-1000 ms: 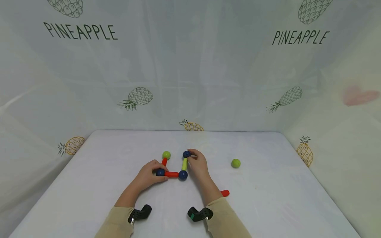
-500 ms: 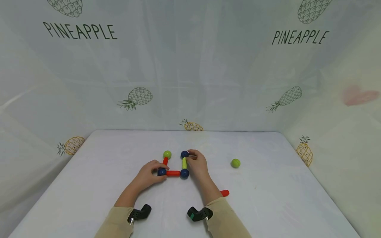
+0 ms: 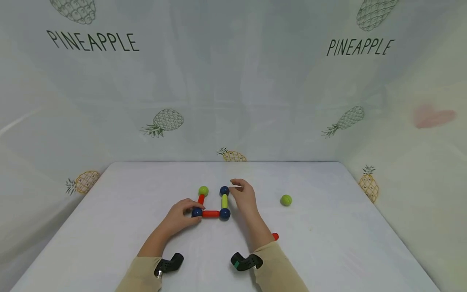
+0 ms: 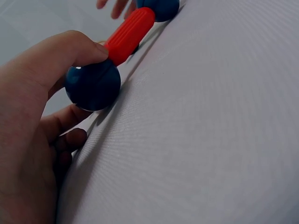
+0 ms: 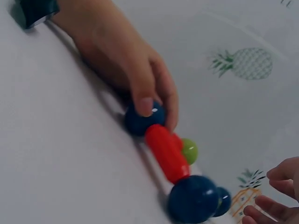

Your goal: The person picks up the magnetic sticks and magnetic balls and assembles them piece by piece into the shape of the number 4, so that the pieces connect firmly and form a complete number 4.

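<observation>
A U-shaped build of balls and rods, likely magnetic, lies on the table. My left hand (image 3: 179, 215) grips its near-left blue ball (image 4: 93, 86) between thumb and fingers. From that ball one red rod (image 3: 211, 214) runs to the near-right blue ball (image 3: 224, 214). Another red rod (image 3: 201, 198) leads back to a green ball (image 3: 203, 191). On the right side, a yellow-green rod (image 3: 224, 201) joins the far blue ball (image 3: 224, 190). Just right of that ball is my right hand (image 3: 245, 198), its fingers loosely bent and holding nothing; a gap shows in the right wrist view.
A loose green ball (image 3: 286, 200) lies to the right on the white table (image 3: 328, 243). Partly hidden by my right forearm is a red rod (image 3: 275, 236). Pineapple-printed cloth (image 3: 233, 81) hangs behind and beside the table.
My right fingers have let go of the far blue ball and spread slightly away from it. The yellow-green rod has swung a little left to stand straighter. My left hand keeps its grip.
</observation>
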`<state>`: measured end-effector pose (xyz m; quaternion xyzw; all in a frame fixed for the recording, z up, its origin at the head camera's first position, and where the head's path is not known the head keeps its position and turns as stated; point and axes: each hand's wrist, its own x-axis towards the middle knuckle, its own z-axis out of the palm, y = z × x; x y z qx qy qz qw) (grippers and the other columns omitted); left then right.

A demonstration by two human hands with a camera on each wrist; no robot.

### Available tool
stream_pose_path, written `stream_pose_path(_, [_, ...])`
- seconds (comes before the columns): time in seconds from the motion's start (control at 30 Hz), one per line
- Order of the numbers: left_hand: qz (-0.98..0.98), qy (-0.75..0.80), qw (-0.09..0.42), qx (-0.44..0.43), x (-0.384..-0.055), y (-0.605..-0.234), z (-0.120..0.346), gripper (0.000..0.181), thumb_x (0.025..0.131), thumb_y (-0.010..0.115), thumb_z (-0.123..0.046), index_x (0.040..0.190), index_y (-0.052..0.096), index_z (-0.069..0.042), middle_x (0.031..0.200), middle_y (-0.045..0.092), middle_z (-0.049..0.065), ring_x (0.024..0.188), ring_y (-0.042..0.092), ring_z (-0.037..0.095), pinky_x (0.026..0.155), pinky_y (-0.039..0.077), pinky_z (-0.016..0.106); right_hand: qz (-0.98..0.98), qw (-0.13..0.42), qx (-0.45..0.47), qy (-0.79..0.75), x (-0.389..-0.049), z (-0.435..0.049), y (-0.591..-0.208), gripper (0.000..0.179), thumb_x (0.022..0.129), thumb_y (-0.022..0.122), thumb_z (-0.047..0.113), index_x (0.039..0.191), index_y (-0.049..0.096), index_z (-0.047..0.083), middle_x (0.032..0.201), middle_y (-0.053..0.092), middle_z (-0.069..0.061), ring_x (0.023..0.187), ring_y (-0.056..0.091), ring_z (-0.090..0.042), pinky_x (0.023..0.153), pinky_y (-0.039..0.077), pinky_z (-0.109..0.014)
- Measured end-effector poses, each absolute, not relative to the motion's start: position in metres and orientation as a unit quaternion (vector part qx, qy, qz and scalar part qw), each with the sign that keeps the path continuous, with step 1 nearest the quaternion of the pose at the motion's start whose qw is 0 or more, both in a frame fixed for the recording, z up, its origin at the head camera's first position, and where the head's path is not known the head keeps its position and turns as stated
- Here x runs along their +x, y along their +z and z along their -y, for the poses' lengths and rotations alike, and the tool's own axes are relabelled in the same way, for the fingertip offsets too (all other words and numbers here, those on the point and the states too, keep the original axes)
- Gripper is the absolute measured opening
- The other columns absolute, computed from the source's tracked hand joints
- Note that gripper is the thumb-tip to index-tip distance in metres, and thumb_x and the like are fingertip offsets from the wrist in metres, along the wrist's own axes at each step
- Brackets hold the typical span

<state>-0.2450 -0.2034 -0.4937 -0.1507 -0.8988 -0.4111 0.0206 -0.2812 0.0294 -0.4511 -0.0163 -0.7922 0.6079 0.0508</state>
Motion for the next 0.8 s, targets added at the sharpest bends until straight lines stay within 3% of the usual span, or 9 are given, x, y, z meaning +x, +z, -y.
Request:
stream_pose_path(0.23, [0.894,-0.421,0.022,-0.151,-0.243,-0.493,0.203,0.026,0.08,0.078,-0.018,0.104,0.073,-0.026,0.098,0.062,-0.01,0.093,0.051,0.016,0.083,0.044,0.04,0.783,0.084,0.003,0.617,-0.274,-0.038,-0.422,0.026,0.091,0.065,0.015,0.117,0.068,0.008,0.116,0.065,-0.003,0.106,0.059,-0.023,0.09,0.048,-0.042])
stream_pose_path(0.8, [0.897,-0.42,0.022,-0.136,-0.243,-0.494,0.202,0.025,0.083,0.077,-0.025,0.108,0.073,-0.026,0.102,0.062,-0.008,0.093,0.052,0.016,0.083,0.044,0.038,0.792,0.103,0.049,0.599,-0.242,-0.055,-0.371,0.025,0.093,0.065,0.018,0.118,0.067,0.014,0.114,0.064,-0.001,0.106,0.057,-0.02,0.089,0.048,-0.042])
